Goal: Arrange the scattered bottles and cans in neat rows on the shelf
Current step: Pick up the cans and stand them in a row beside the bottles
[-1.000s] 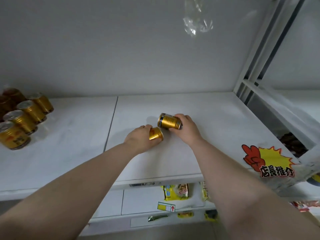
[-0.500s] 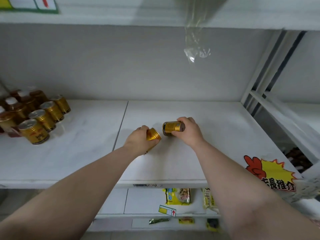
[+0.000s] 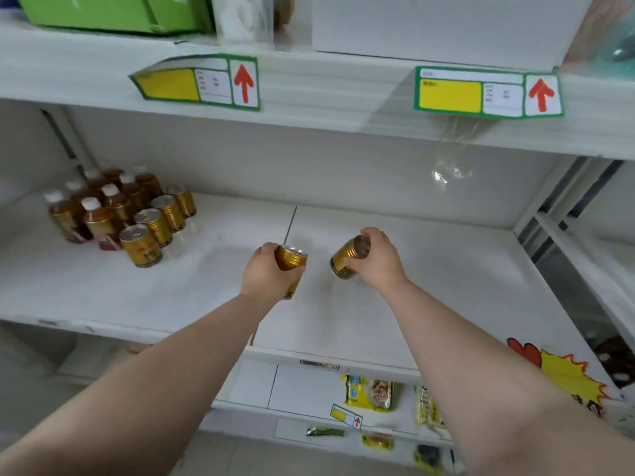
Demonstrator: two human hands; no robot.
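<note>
- Gold-coloured can (image 3: 290, 261), silver-topped, is gripped by the left hand (image 3: 266, 273) above the white shelf (image 3: 429, 286).
- Matching tilted can (image 3: 347, 261) is gripped by the right hand (image 3: 379, 257).
- More cans (image 3: 156, 226) are lined up far left.

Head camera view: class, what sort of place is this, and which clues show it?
Probably a small shop. Yellow price labels with red arrows sit on the shelf edge, identical gold cans and brown bottles stand grouped, and snack packets lie lower down.
</note>
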